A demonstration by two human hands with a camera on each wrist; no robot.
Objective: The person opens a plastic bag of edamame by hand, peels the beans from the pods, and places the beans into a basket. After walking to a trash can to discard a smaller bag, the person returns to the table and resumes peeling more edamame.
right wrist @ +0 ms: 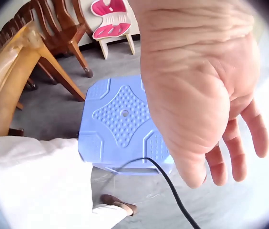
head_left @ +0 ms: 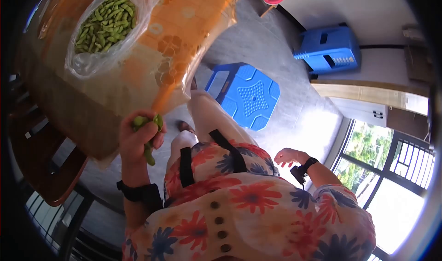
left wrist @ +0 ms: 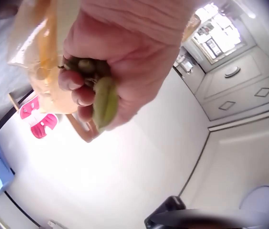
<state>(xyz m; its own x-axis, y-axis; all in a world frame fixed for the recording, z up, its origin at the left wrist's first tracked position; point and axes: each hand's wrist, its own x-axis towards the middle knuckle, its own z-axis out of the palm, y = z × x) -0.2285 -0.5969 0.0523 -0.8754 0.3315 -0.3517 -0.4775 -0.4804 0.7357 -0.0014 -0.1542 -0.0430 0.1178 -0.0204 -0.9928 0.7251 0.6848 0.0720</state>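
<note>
Grey flooring point(head_left: 239, 40) spreads through a bright room. At far left, a brown wooden chair point(head_left: 55, 182) stands beside a table point(head_left: 69, 104) with a clear plastic cover. On it, an open plastic bag point(head_left: 87, 65) holds a heap of green edamame pods point(head_left: 108, 24); a knock to its loose rim could spill some. Next, by the table's near edge, the person's left hand point(head_left: 138, 134) is curled round several loose pods point(left wrist: 105, 102). Some jut past the fingers, so a slackened grip could drop them. Farther right is a blue plastic stool point(head_left: 253, 97). Rightmost, well apart from the left, the right hand point(head_left: 291, 156) is empty, fingers loosely bent; a black cable point(right wrist: 172, 191) near it could snag.
</note>
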